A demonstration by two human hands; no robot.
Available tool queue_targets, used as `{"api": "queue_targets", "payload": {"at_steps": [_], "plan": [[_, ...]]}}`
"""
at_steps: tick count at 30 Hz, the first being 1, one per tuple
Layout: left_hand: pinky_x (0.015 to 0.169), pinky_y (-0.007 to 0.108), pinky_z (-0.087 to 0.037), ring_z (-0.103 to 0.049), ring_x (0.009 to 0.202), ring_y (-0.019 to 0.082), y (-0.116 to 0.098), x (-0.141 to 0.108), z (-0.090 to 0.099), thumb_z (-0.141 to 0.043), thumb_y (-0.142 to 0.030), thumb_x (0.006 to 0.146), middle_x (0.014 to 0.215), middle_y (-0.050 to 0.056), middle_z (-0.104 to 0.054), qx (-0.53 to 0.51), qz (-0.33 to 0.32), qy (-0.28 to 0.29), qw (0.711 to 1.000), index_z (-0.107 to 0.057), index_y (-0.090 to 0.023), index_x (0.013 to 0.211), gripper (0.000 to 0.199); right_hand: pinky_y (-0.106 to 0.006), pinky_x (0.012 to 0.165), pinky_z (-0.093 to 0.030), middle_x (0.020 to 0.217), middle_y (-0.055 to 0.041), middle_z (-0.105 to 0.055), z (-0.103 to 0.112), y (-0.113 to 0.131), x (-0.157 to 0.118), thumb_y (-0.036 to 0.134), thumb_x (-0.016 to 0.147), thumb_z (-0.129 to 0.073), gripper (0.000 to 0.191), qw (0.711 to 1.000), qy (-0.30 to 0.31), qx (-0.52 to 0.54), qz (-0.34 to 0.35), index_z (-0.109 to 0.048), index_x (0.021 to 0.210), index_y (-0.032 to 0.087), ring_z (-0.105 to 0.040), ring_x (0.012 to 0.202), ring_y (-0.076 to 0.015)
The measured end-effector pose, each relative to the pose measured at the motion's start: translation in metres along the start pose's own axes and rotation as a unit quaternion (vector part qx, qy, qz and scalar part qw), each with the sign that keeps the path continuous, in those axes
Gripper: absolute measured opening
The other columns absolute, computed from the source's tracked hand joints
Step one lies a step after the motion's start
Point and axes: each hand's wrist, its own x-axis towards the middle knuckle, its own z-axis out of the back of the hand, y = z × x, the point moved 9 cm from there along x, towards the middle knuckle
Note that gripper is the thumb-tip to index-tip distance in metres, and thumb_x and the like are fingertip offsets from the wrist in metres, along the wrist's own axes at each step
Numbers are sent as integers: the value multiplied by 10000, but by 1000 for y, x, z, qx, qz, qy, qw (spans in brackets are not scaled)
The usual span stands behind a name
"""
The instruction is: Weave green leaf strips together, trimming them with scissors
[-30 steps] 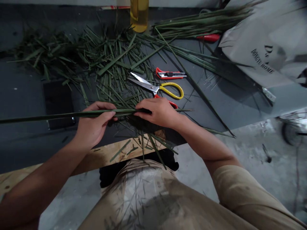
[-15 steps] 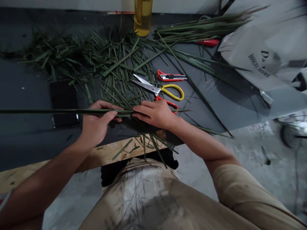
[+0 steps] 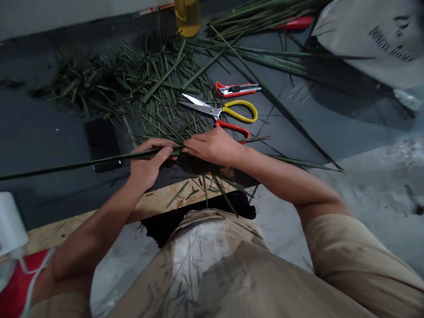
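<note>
A long green leaf strip [image 3: 82, 164] stretches from the left edge of the view into both hands. My left hand [image 3: 149, 161] is closed on it, thumb on top and fingers behind. Close beside it, my right hand [image 3: 212, 145] pinches the strip too, its fingertips almost meeting the left ones. The end of the strip sticks out past the right hand. Just beyond the right hand lie scissors [image 3: 215, 111] with one yellow and one red handle, blades apart. A red utility knife [image 3: 236, 89] rests behind them. Exactly how the strip is folded between the fingers is hidden.
Cut leaf pieces [image 3: 159, 84] are heaped across the table. A dark phone [image 3: 102, 141] lies left of them. At the back stand a bottle of yellow liquid [image 3: 187, 17] and a leaf bundle [image 3: 261, 20]. A pale bag [image 3: 374, 39] sits at right, a white object [image 3: 11, 223] at left.
The view has shifted and tilted, so the table's things appear displaced. The strip's left part now slopes down to the left. Both hands keep their hold close together.
</note>
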Motion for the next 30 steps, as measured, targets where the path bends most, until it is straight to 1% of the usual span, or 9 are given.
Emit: {"api": "queue_targets", "payload": {"at_steps": [4,8,12,14,16,20,23,26,30], "plan": [[634,252,-641,-734,680,135,6,2,11,-842,-288,807,881,-4,-800,22,24,-38,999,-746,-228,790,115,-315,599,-272,848,-31,-730,5,-1,3,365,1148,-364,436,1000,-16,3,1,-737,1061,157,-596,661,-127],[495,225,-574,-668,552,115,10,7,20,-862,-309,755,740,-27,-738,-44,40,-80,995,-713,-227,761,171,-318,648,-322,816,-47,-704,12,-8,2,366,1151,-335,468,998,-22,20,-52,-728,1007,155,-595,709,-151],[485,223,-563,-673,566,131,17,6,13,-882,-338,727,700,-16,-723,-66,69,-45,994,-746,-228,762,179,-324,613,-276,742,-33,-689,9,-9,-3,365,1151,-321,492,999,-3,17,-51,-704,929,150,-547,621,-141],[596,244,-620,-711,617,136,16,3,7,-854,-351,795,820,8,-786,-25,72,1,997,-811,-238,868,142,-324,601,-264,713,-25,-691,9,-6,-5,353,1149,-335,482,999,-3,20,-25,-698,906,151,-547,598,-136],[659,255,-639,-735,648,147,13,0,4,-829,-370,841,891,23,-818,20,73,34,997,-843,-250,941,157,-319,596,-267,722,-18,-708,9,-2,-6,349,1143,-373,440,999,-8,34,-5,-703,924,156,-554,588,-127],[661,277,-646,-745,662,174,14,-4,-2,-818,-403,861,884,39,-829,67,94,90,989,-866,-268,946,166,-296,597,-327,832,-19,-758,15,3,-6,342,1113,-483,298,996,-29,84,9,-710,1039,164,-591,612,-113],[651,276,-640,-750,721,185,14,-2,-2,-822,-390,859,924,57,-833,41,91,79,992,-867,-253,906,152,-289,643,-391,871,-32,-750,15,4,-4,300,1109,-481,267,995,-25,97,0,-709,1059,170,-639,715,-130],[583,265,-613,-719,632,168,17,-1,-1,-855,-422,813,788,63,-808,-10,103,42,994,-848,-193,814,229,-299,680,-421,884,-43,-748,14,0,-4,285,1132,-384,361,996,-5,83,-25,-719,1069,168,-651,759,-143],[510,255,-569,-705,601,161,18,1,-3,-929,-463,726,732,52,-787,-62,114,24,991,-815,-159,767,327,-291,710,-439,905,-38,-743,16,-7,-5,295,1135,-363,392,995,17,89,-45,-736,1129,174,-675,808,-143]]}}
